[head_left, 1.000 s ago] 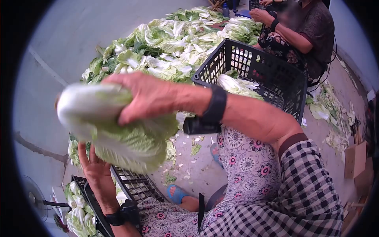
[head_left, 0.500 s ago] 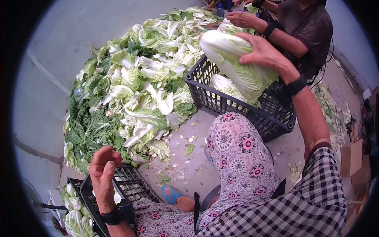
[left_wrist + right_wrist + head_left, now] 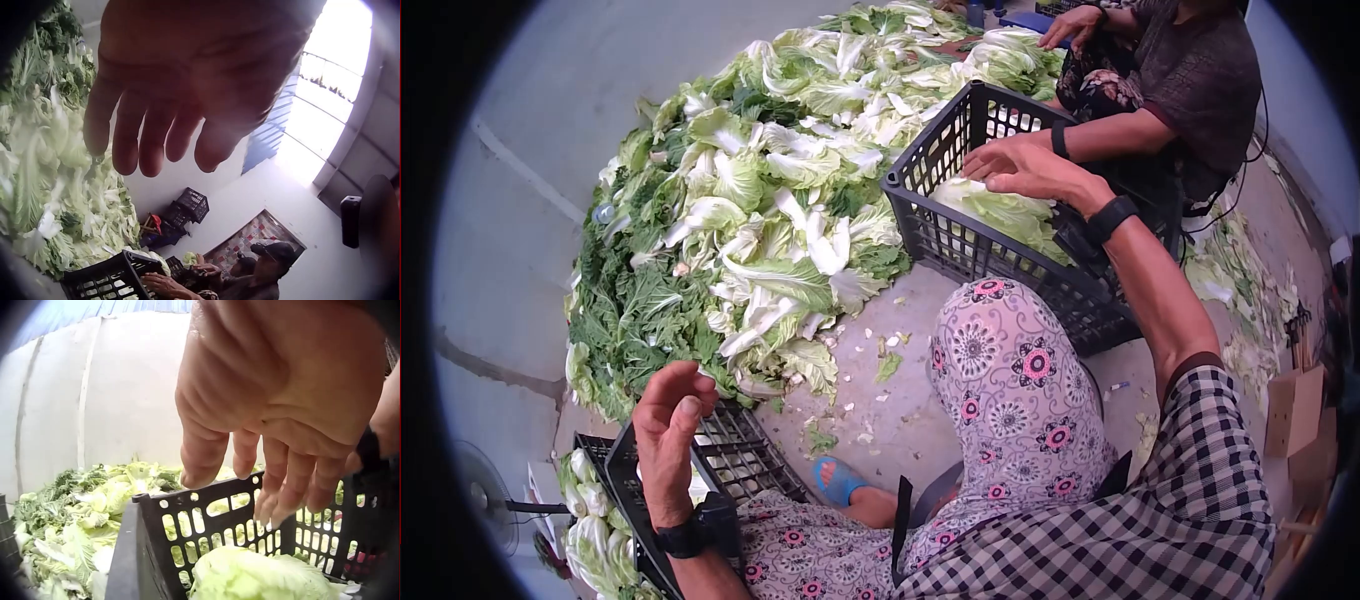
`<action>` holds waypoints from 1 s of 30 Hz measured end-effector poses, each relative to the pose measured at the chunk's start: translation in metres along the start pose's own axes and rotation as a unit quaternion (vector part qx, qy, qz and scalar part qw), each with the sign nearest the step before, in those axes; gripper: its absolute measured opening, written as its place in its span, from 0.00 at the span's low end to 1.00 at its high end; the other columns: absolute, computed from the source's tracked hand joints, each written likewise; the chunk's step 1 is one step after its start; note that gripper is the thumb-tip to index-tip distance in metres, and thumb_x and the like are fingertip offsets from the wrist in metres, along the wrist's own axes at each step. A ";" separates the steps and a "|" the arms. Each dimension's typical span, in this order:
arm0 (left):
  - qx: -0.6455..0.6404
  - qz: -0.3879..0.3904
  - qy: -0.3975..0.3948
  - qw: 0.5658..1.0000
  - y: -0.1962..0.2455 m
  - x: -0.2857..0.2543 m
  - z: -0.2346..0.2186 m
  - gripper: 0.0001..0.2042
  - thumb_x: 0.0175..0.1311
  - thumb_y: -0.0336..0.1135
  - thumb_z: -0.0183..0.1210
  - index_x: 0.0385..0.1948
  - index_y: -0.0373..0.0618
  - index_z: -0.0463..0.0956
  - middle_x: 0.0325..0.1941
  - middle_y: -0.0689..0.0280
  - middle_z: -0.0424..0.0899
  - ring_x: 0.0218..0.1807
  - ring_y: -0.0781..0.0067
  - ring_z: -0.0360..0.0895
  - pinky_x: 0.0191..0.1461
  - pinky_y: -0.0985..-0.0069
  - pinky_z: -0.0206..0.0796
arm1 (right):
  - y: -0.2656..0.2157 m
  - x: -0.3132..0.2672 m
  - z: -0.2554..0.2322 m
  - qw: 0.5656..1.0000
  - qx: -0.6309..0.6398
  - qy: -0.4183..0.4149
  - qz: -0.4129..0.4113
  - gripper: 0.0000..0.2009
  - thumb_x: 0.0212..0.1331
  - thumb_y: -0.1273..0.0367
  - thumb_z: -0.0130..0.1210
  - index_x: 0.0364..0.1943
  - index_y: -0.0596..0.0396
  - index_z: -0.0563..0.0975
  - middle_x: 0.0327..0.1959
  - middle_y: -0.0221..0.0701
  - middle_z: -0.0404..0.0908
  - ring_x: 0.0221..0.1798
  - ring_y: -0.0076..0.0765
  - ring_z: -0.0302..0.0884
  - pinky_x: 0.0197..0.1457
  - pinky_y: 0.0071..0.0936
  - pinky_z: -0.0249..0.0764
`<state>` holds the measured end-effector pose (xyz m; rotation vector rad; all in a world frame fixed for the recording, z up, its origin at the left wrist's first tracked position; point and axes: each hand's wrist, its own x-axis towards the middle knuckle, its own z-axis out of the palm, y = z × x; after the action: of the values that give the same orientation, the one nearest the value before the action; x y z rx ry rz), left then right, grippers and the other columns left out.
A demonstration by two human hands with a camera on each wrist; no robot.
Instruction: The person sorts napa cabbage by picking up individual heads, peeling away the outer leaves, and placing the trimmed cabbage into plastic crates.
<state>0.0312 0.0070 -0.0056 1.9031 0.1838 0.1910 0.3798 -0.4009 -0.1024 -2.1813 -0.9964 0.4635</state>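
My right hand (image 3: 1048, 177) hovers over the black plastic crate (image 3: 945, 228) with its fingers loosely extended and nothing in them. Below it, a napa cabbage (image 3: 998, 212) lies inside the crate; its pale green leaves (image 3: 256, 578) fill the bottom of the right wrist view. Another person's hand reaches over the crate right behind my fingers. At lower left my left hand (image 3: 668, 435) is raised, empty, with slightly bent fingers; the left wrist view shows its palm (image 3: 200, 69) and spread fingers. Nearest to it is a second black crate (image 3: 745, 455) by my lap.
A big heap of loose cabbage leaves (image 3: 750, 220) spreads across the floor behind the crates. The other person (image 3: 1200, 100) sits at upper right beside the far crate. More whole cabbages (image 3: 595, 540) stand at lower left, near a fan (image 3: 480, 495). Cardboard boxes (image 3: 1295, 420) lie at right.
My right hand carried the cabbage from the left over to the far crate and let it go there. My left hand came away from the cabbage and stays raised. The other person's hand moved over the crate.
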 end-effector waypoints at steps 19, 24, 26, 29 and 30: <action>0.109 -0.049 0.326 0.938 -0.032 -0.114 -0.173 0.21 0.61 0.45 0.59 0.52 0.43 0.73 0.45 0.65 0.81 0.45 0.75 0.77 0.46 0.78 0.68 | -0.265 0.083 0.102 0.938 -0.030 0.030 -0.343 0.23 0.58 0.65 0.57 0.58 0.56 0.71 0.49 0.39 0.78 0.54 0.37 0.74 0.58 0.34 0.68; 0.134 -0.230 0.409 0.873 -0.127 -0.181 -0.205 0.20 0.59 0.44 0.61 0.50 0.44 0.75 0.44 0.66 0.80 0.46 0.76 0.76 0.46 0.78 0.67 | -0.255 0.096 0.123 0.943 -0.064 -0.031 -0.326 0.23 0.57 0.63 0.57 0.55 0.59 0.71 0.46 0.41 0.79 0.50 0.39 0.76 0.54 0.36 0.72; 0.159 -0.219 0.356 0.894 -0.175 -0.197 -0.204 0.19 0.56 0.34 0.64 0.49 0.41 0.75 0.46 0.61 0.81 0.45 0.69 0.77 0.51 0.76 0.68 | -0.258 0.100 0.125 0.948 -0.076 -0.049 -0.307 0.24 0.57 0.61 0.57 0.56 0.59 0.71 0.46 0.41 0.79 0.51 0.40 0.76 0.54 0.37 0.72; 0.405 -0.200 0.215 0.866 -0.201 -0.187 -0.177 0.26 0.48 0.30 0.66 0.53 0.42 0.71 0.55 0.53 0.75 0.56 0.55 0.72 0.62 0.69 0.62 | -0.260 0.103 0.127 0.957 -0.069 -0.061 -0.275 0.25 0.57 0.60 0.57 0.56 0.59 0.71 0.46 0.41 0.79 0.51 0.40 0.76 0.54 0.37 0.72; 0.478 -0.138 0.141 0.856 -0.208 -0.183 -0.169 0.29 0.45 0.29 0.66 0.55 0.43 0.69 0.58 0.51 0.71 0.61 0.50 0.68 0.65 0.66 0.60 | -0.259 0.104 0.128 0.959 -0.067 -0.065 -0.268 0.25 0.57 0.60 0.57 0.56 0.59 0.71 0.46 0.41 0.79 0.51 0.40 0.76 0.54 0.37 0.72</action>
<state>-0.1919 0.1907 -0.1539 2.7936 0.8825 0.2000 0.2397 -0.1429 -0.0115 -1.8964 -1.6683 0.2879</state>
